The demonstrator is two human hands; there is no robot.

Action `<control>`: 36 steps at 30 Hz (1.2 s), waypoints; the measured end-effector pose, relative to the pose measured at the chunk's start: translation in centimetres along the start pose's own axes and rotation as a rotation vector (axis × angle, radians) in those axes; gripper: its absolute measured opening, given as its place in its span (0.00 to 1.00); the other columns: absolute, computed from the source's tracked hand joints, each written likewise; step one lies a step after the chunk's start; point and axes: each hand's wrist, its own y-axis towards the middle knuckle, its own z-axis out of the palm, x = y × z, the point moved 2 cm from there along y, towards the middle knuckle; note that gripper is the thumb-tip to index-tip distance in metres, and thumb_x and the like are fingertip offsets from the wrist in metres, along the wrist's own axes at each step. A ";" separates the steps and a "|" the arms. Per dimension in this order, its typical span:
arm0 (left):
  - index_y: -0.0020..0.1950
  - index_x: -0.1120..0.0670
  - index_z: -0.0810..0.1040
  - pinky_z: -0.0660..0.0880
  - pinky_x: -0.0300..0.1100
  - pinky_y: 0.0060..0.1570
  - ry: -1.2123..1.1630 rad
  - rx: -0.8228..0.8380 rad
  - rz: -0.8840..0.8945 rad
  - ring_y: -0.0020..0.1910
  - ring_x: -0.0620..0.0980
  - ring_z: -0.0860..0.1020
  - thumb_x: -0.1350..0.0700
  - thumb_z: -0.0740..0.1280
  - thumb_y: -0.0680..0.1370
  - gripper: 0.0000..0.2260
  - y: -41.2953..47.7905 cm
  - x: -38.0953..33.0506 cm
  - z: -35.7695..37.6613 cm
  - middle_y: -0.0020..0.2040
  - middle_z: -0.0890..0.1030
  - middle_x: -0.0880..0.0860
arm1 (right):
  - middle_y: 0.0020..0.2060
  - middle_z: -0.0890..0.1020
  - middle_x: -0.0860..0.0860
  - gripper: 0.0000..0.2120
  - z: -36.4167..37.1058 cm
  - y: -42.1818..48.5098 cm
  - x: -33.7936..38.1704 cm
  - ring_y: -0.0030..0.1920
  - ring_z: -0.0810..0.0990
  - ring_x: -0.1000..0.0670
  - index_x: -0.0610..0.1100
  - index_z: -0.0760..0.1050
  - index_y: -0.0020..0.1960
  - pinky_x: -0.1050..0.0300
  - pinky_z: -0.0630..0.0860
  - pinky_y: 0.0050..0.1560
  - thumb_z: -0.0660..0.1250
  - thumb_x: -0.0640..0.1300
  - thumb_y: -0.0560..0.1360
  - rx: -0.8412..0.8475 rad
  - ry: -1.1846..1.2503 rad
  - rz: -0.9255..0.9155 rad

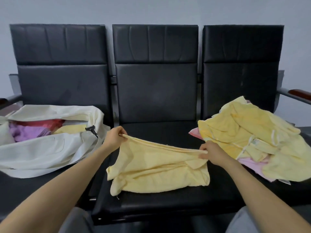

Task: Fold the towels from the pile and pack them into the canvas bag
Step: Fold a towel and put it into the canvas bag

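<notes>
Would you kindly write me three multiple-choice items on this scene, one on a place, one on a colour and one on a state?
1. Where does the canvas bag lie?
A. on the left seat
B. on the middle seat
C. on the floor

2. What colour is the towel on the middle seat?
A. purple
B. yellow
C. red

3. In what state is the canvas bag?
A. zipped shut
B. open and empty
C. open, with towels inside

Answers:
1 A: it lies on the left seat, opposite the pile on the right one.
2 B: the towel whose upper edge the left hand and the right hand pinch is pale yellow.
3 C: packed towels in purple, red and yellow show through its open mouth.
</notes>
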 end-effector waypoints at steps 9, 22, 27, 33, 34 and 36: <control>0.36 0.55 0.75 0.69 0.38 0.32 -0.313 -0.220 0.038 0.34 0.47 0.72 0.72 0.61 0.71 0.13 -1.0 -6.1 -8.0 0.34 0.76 0.51 | 0.36 0.78 0.49 0.06 -11.0 -2.7 5.4 0.33 0.76 0.49 0.43 0.75 0.46 0.58 0.71 0.32 0.64 0.45 0.79 -0.407 0.429 -0.101; 0.37 0.57 0.79 0.71 0.35 0.37 -0.743 -0.334 0.034 0.38 0.47 0.74 0.75 0.61 0.70 0.15 -1.6 -13.2 -17.9 0.38 0.79 0.52 | 0.39 0.81 0.46 0.08 -21.8 -7.1 11.0 0.35 0.82 0.53 0.40 0.76 0.51 0.62 0.78 0.34 0.71 0.42 0.75 -0.541 0.962 -0.260; 0.39 0.58 0.78 0.73 0.36 0.40 -0.991 -0.245 -0.100 0.40 0.49 0.75 0.77 0.59 0.71 0.15 -1.1 -14.0 -18.3 0.40 0.77 0.54 | 0.37 0.81 0.47 0.08 -22.5 -7.5 11.5 0.33 0.83 0.54 0.40 0.76 0.51 0.64 0.79 0.35 0.71 0.42 0.75 -0.582 1.005 -0.311; 0.36 0.57 0.82 0.73 0.34 0.42 -0.523 -0.155 0.040 0.42 0.48 0.77 0.73 0.63 0.71 0.14 -0.2 -12.0 -17.0 0.39 0.81 0.54 | 0.38 0.81 0.43 0.07 -21.5 -5.5 10.6 0.32 0.82 0.54 0.39 0.76 0.50 0.64 0.80 0.35 0.71 0.41 0.75 -0.549 1.031 -0.232; 0.36 0.57 0.82 0.74 0.34 0.42 -0.511 -0.129 0.051 0.42 0.47 0.78 0.73 0.64 0.72 0.13 0.0 -11.6 -16.6 0.40 0.82 0.55 | 0.39 0.81 0.42 0.08 -21.2 -4.9 10.2 0.33 0.83 0.53 0.38 0.75 0.52 0.64 0.81 0.35 0.70 0.40 0.75 -0.522 1.039 -0.201; 0.37 0.57 0.83 0.75 0.35 0.44 -0.515 -0.114 0.041 0.44 0.49 0.80 0.73 0.65 0.72 0.13 0.9 -10.6 -15.6 0.41 0.82 0.55 | 0.42 0.82 0.41 0.10 -20.1 -3.5 9.5 0.37 0.84 0.50 0.36 0.74 0.55 0.62 0.82 0.38 0.69 0.39 0.76 -0.424 1.027 -0.135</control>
